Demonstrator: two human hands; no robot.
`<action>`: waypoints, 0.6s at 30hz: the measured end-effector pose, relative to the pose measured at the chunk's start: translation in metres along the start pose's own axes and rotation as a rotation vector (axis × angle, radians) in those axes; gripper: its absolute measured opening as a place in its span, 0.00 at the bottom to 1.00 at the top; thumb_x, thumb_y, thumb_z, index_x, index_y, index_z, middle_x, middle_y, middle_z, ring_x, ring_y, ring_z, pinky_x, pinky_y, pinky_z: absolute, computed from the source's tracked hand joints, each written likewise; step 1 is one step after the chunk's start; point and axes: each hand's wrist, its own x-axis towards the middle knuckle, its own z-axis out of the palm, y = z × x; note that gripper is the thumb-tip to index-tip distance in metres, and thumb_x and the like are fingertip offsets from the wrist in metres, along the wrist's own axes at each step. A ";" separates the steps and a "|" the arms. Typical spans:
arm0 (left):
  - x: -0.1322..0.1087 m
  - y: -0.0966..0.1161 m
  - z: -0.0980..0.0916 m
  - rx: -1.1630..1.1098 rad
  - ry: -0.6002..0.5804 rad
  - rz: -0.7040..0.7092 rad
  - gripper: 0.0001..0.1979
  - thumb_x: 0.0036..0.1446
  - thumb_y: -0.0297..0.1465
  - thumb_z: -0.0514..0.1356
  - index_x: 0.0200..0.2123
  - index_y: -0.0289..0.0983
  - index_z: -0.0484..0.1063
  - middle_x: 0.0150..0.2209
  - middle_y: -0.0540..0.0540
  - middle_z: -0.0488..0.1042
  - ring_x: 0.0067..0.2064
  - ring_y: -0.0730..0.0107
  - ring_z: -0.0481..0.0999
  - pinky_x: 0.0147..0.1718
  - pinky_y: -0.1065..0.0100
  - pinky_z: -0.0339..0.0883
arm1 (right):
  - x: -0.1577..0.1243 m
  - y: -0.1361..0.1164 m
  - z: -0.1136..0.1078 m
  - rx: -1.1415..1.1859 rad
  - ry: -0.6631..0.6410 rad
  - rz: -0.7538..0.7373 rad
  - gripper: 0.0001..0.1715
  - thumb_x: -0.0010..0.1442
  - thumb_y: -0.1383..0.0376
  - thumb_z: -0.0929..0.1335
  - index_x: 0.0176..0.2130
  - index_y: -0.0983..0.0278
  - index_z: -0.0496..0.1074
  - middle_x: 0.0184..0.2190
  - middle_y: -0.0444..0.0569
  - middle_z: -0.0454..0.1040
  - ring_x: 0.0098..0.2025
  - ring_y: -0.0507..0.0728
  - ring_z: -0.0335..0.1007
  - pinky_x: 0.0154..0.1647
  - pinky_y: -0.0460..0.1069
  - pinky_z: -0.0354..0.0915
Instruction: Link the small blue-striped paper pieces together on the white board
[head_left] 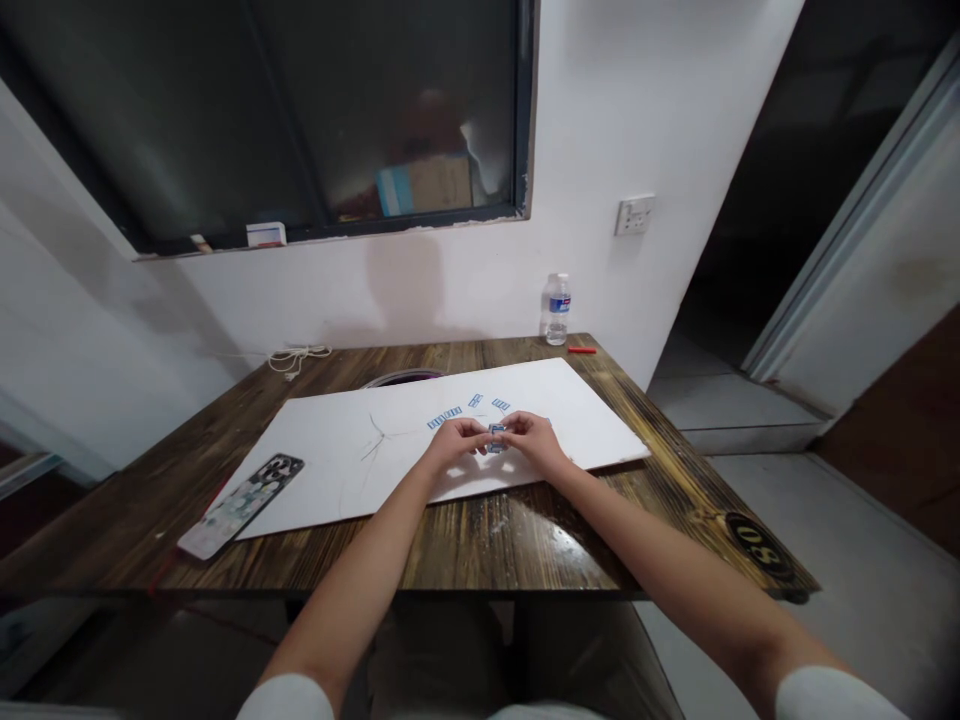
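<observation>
My left hand [459, 441] and my right hand [534, 440] meet over a white board [337, 460] on a wooden table [480, 545]. Both pinch a small blue-and-white piece [496, 436] between their fingertips. A few similar small blue pieces [445, 418] lie on the board just beyond my hands, with others [500, 404] a little further back.
A phone [241, 504] lies at the board's left corner. A water bottle [557, 309] and a red pen [581, 350] stand at the back right by the wall. A white cable [298, 357] lies at the back left. An open doorway is to the right.
</observation>
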 end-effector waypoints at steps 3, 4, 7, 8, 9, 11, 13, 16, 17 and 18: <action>0.000 0.001 0.000 -0.027 0.022 0.017 0.19 0.39 0.45 0.71 0.26 0.35 0.76 0.22 0.46 0.74 0.24 0.71 0.71 0.25 0.71 0.63 | 0.002 0.003 0.000 0.072 -0.039 0.004 0.24 0.38 0.50 0.77 0.27 0.64 0.70 0.21 0.44 0.73 0.23 0.55 0.71 0.27 0.50 0.69; 0.000 0.002 0.001 -0.036 0.037 0.024 0.19 0.39 0.45 0.71 0.26 0.35 0.76 0.22 0.46 0.74 0.23 0.72 0.71 0.25 0.70 0.63 | 0.003 0.004 0.000 0.073 -0.052 -0.005 0.24 0.41 0.49 0.76 0.27 0.64 0.70 0.21 0.45 0.74 0.24 0.55 0.71 0.29 0.50 0.69; 0.000 0.005 0.001 -0.069 0.129 0.047 0.18 0.39 0.44 0.71 0.26 0.35 0.76 0.21 0.48 0.73 0.23 0.72 0.69 0.25 0.70 0.62 | 0.002 0.003 -0.002 -0.075 -0.057 -0.094 0.21 0.54 0.48 0.69 0.30 0.64 0.72 0.26 0.47 0.75 0.30 0.56 0.73 0.37 0.53 0.70; 0.000 0.007 0.000 -0.084 0.177 0.057 0.18 0.39 0.43 0.71 0.26 0.35 0.76 0.20 0.48 0.72 0.23 0.73 0.69 0.25 0.70 0.62 | 0.001 0.002 -0.002 -0.174 -0.057 -0.146 0.20 0.58 0.49 0.66 0.32 0.64 0.73 0.29 0.48 0.76 0.34 0.57 0.73 0.40 0.54 0.69; 0.000 0.007 -0.001 -0.099 0.228 0.067 0.18 0.38 0.43 0.71 0.26 0.35 0.76 0.20 0.48 0.72 0.23 0.73 0.69 0.25 0.70 0.62 | 0.000 0.002 -0.001 -0.286 -0.062 -0.206 0.19 0.61 0.51 0.64 0.34 0.63 0.73 0.33 0.50 0.77 0.38 0.58 0.73 0.44 0.55 0.68; 0.000 0.008 -0.003 -0.129 0.334 0.089 0.18 0.38 0.44 0.71 0.26 0.35 0.76 0.20 0.49 0.71 0.22 0.74 0.68 0.25 0.70 0.61 | -0.003 0.000 0.001 -0.506 -0.115 -0.333 0.17 0.63 0.54 0.63 0.42 0.63 0.74 0.42 0.53 0.77 0.47 0.60 0.70 0.51 0.57 0.64; 0.001 0.007 -0.006 -0.165 0.428 0.100 0.19 0.38 0.44 0.70 0.26 0.35 0.75 0.19 0.50 0.71 0.22 0.75 0.67 0.24 0.71 0.60 | -0.007 -0.001 0.004 -0.694 -0.218 -0.430 0.21 0.63 0.55 0.64 0.51 0.62 0.71 0.51 0.56 0.73 0.56 0.62 0.64 0.58 0.60 0.59; 0.003 0.004 -0.010 -0.231 0.512 0.096 0.19 0.38 0.44 0.70 0.27 0.35 0.75 0.21 0.51 0.71 0.22 0.76 0.67 0.24 0.71 0.60 | -0.011 -0.001 0.011 -0.921 -0.386 -0.461 0.35 0.61 0.50 0.66 0.61 0.63 0.61 0.62 0.59 0.62 0.66 0.67 0.48 0.63 0.65 0.50; 0.004 0.003 -0.011 -0.248 0.523 0.093 0.19 0.38 0.43 0.71 0.27 0.35 0.75 0.22 0.50 0.72 0.22 0.76 0.67 0.25 0.72 0.60 | -0.012 -0.001 0.012 -0.973 -0.434 -0.450 0.40 0.60 0.47 0.66 0.63 0.63 0.58 0.64 0.59 0.58 0.68 0.69 0.44 0.64 0.67 0.47; 0.005 0.002 -0.012 -0.259 0.528 0.090 0.19 0.38 0.43 0.71 0.28 0.35 0.75 0.22 0.50 0.72 0.22 0.76 0.67 0.25 0.72 0.60 | -0.013 0.000 0.014 -1.010 -0.479 -0.434 0.43 0.59 0.45 0.66 0.65 0.63 0.56 0.65 0.59 0.56 0.68 0.70 0.41 0.65 0.69 0.44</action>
